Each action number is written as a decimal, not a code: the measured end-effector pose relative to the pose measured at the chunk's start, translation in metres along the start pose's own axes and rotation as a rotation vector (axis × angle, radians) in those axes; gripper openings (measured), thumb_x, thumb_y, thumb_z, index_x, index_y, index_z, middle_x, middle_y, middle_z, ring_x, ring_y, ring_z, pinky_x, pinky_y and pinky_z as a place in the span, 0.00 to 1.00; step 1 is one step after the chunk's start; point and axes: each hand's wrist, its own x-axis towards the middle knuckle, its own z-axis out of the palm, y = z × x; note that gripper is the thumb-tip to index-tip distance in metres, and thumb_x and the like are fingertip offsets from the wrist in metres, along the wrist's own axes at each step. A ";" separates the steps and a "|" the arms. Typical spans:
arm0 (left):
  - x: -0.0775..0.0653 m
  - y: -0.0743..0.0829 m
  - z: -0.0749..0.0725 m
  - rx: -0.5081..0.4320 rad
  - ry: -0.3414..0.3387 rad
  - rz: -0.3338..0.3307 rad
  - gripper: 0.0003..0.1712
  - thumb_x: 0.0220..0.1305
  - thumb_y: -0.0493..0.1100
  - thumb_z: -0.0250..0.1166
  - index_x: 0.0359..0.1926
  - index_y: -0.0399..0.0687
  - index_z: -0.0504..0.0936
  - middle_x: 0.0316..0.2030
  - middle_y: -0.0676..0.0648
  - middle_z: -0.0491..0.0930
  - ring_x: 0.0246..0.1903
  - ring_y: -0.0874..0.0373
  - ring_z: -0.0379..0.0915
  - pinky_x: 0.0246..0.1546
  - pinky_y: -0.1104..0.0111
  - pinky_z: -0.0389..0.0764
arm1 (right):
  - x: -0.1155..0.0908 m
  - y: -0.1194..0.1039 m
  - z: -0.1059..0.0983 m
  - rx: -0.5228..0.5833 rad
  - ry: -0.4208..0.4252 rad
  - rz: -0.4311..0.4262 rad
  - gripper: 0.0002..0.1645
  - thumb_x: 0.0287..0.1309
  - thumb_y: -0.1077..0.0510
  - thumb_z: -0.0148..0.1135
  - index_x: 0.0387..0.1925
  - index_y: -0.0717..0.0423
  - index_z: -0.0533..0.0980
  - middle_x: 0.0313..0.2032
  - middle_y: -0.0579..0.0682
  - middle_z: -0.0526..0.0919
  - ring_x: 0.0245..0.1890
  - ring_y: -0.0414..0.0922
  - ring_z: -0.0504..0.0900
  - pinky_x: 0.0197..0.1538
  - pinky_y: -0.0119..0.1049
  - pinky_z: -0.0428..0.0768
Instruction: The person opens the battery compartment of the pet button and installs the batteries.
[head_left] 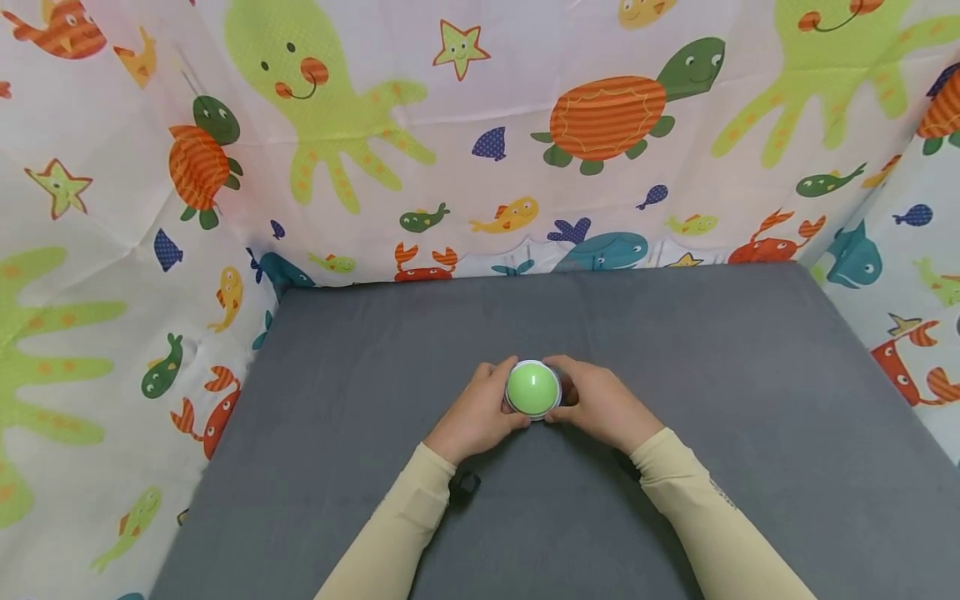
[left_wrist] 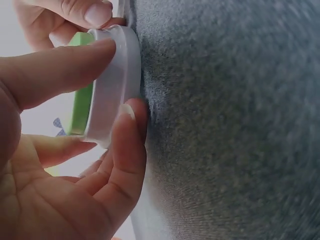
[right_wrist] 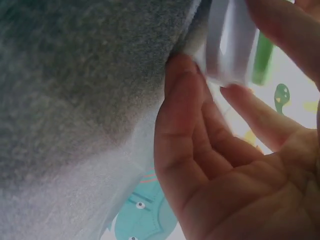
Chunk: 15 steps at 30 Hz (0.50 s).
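A round push button (head_left: 533,388) with a smooth green domed top and a white base sits on the grey tabletop, green side up. My left hand (head_left: 480,414) grips its left side, thumb at the near edge and fingers at the far edge. From the opposite side my right hand (head_left: 603,402) holds it in the same way. In the left wrist view, the white base of the button (left_wrist: 131,65) is close against the cloth, with fingertips at its lower rim. The right wrist view shows curled fingers (right_wrist: 175,130) beside the white base (right_wrist: 227,45).
Grey cloth covers the tabletop (head_left: 360,358). A white curtain (head_left: 480,167) printed with sea animals rises behind it and along both sides. Small dark camera blocks (head_left: 465,483) sit under the wrists. Light beige sleeves (head_left: 390,533) cover both forearms.
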 end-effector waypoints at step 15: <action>-0.002 0.000 0.006 0.026 -0.018 0.005 0.51 0.71 0.45 0.75 0.86 0.43 0.57 0.69 0.35 0.66 0.64 0.44 0.77 0.66 0.49 0.81 | -0.004 -0.001 0.004 -0.088 -0.003 -0.010 0.40 0.59 0.52 0.83 0.71 0.54 0.78 0.49 0.54 0.82 0.47 0.47 0.84 0.53 0.49 0.87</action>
